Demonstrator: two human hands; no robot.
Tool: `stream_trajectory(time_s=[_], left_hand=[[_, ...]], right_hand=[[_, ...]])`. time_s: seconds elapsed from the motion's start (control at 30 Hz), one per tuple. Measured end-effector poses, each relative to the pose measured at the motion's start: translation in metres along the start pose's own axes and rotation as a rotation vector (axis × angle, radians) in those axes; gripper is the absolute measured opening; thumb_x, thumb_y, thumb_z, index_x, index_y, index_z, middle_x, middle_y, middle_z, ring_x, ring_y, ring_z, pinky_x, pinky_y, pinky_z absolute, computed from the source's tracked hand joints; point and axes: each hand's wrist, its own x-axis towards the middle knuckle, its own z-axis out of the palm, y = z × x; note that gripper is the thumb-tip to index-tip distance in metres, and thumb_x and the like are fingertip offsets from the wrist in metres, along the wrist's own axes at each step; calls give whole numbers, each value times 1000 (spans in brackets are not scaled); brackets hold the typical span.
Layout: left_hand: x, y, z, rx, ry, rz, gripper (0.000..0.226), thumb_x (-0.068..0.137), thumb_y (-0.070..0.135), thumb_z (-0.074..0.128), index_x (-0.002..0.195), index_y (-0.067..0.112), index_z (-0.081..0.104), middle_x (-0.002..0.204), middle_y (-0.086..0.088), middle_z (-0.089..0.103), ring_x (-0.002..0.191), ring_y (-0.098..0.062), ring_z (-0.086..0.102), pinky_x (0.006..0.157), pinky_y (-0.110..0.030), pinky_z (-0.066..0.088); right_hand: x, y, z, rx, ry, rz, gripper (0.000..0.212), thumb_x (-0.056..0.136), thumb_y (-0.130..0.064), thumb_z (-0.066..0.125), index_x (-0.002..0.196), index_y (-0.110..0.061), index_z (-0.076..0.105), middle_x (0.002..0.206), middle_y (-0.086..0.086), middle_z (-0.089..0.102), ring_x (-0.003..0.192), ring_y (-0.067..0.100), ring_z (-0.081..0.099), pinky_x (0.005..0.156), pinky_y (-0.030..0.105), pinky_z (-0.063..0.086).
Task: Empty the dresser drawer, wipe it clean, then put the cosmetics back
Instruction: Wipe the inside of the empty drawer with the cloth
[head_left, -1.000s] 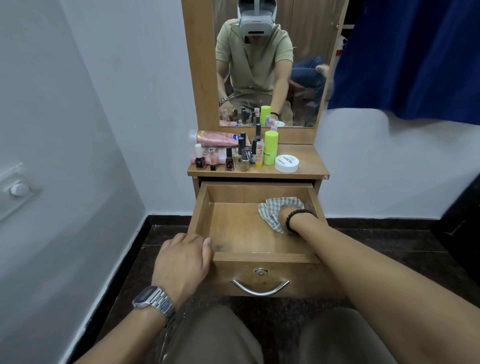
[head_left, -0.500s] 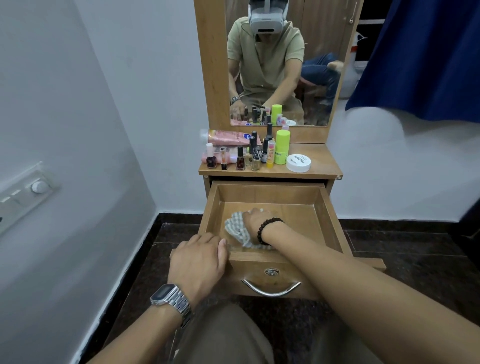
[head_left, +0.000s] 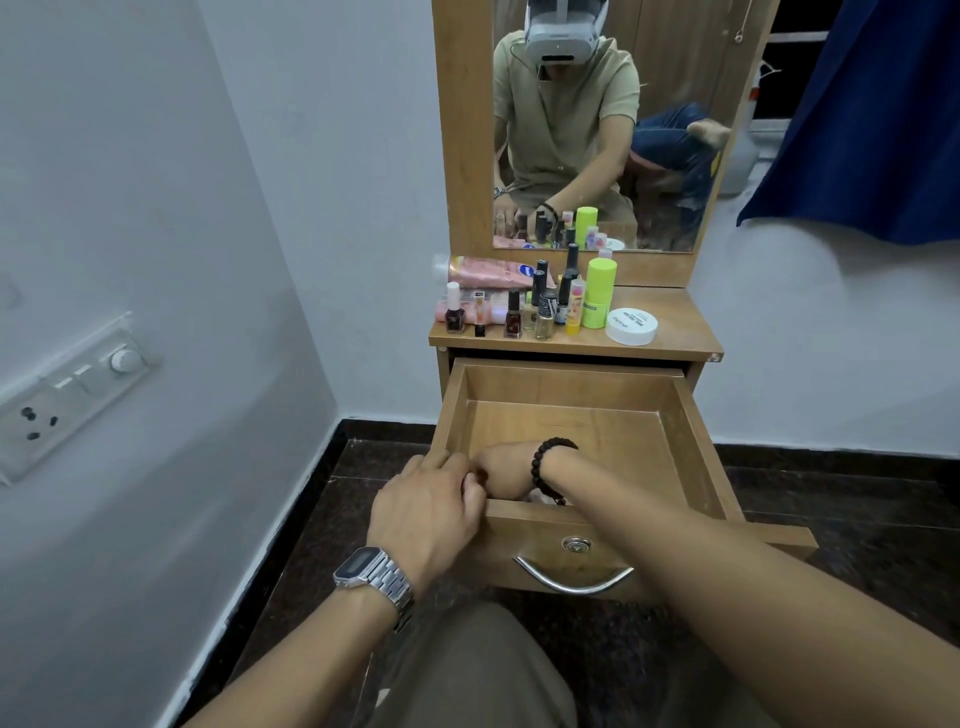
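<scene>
1. Drawer (head_left: 691, 447) stands pulled out under the dresser top, its wooden floor bare toward the back.
2. Left hand (head_left: 431, 512) curls its fingers over the drawer's front left corner.
3. Right hand (head_left: 501, 467) reaches down inside the near left corner; whether it grips anything cannot be told.
4. Cosmetics (head_left: 545, 304) crowd the dresser top (head_left: 685, 332).

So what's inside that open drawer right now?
The drawer shows bare wooden floor and the right hand reaching into its front left corner. A scrap of pale cloth peeks out under the wrist; the front wall hides the rest.
</scene>
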Motion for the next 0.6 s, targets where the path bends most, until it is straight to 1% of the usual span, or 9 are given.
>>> stream_trajectory(time_s=[0.03, 0.1, 0.17, 0.27, 0.33, 0.4, 0.47, 0.53, 0.6], left_hand=[[0, -1, 0, 0, -4, -4, 28, 97, 37, 30, 103, 25, 55, 106, 9, 54, 97, -13, 49, 65, -27, 35], [0, -2, -1, 3, -9, -3, 27, 97, 37, 30, 102, 25, 54, 105, 8, 53, 97, -12, 48, 64, -26, 34], [1, -1, -1, 2, -13, -3, 27, 97, 37, 31, 102, 25, 54, 106, 8, 54, 97, -12, 48, 65, -26, 33], [0, 0, -2, -16, -4, -11, 27, 96, 36, 31, 107, 25, 53, 107, 7, 55, 96, -13, 49, 66, -26, 32], [-1, 1, -1, 15, 27, -9, 37, 93, 40, 23, 111, 25, 52, 107, 6, 57, 93, -16, 53, 68, -28, 33], [-2, 2, -1, 42, 48, -2, 43, 90, 41, 19, 115, 25, 50, 108, 4, 57, 92, -19, 55, 70, -32, 38], [-1, 2, 1, 15, 63, -10, 37, 92, 37, 25, 119, 24, 47, 109, 3, 55, 92, -20, 55, 72, -33, 43], [-1, 3, -1, -34, 86, -19, 36, 91, 37, 28, 120, 23, 45, 108, 2, 52, 90, -19, 54, 70, -34, 47], [-1, 4, -2, -56, 98, -33, 34, 91, 35, 34, 122, 22, 42, 109, 1, 49, 92, -18, 51, 69, -33, 48]], right_hand=[[0, 3, 1, 43, -3, -1, 16, 87, -13, 42, 78, -18, 55, 92, 18, 66, 80, 29, 59, 72, 42, 52], [0, 7, 3, 107, -13, -3, 27, 82, -13, 40, 95, -15, 63, 103, 20, 68, 81, 31, 62, 71, 42, 52], [0, 9, 6, 159, -15, 3, 34, 83, -11, 39, 106, -13, 65, 105, 20, 67, 80, 30, 61, 68, 40, 49], [-4, 11, 5, 229, -21, 22, 34, 87, -5, 38, 108, -11, 63, 92, 14, 64, 67, 23, 53, 55, 28, 43], [-9, 13, 2, 321, -24, 39, 41, 86, 2, 35, 112, -15, 61, 81, 10, 58, 57, 18, 48, 46, 25, 40], [-6, 21, 1, 556, 22, 100, 44, 86, 9, 35, 112, -15, 60, 77, 8, 55, 55, 15, 48, 41, 20, 40], [2, 28, -1, 995, 116, 205, 42, 85, 14, 37, 107, -14, 59, 89, 10, 59, 65, 15, 56, 41, 19, 48], [10, 27, -2, 1349, 161, 253, 38, 88, 13, 41, 109, -14, 56, 101, 10, 61, 81, 17, 62, 51, 23, 57], [13, 16, -3, 1474, 137, 209, 27, 90, 9, 44, 100, -14, 56, 92, 6, 65, 80, 15, 64, 61, 26, 58]])
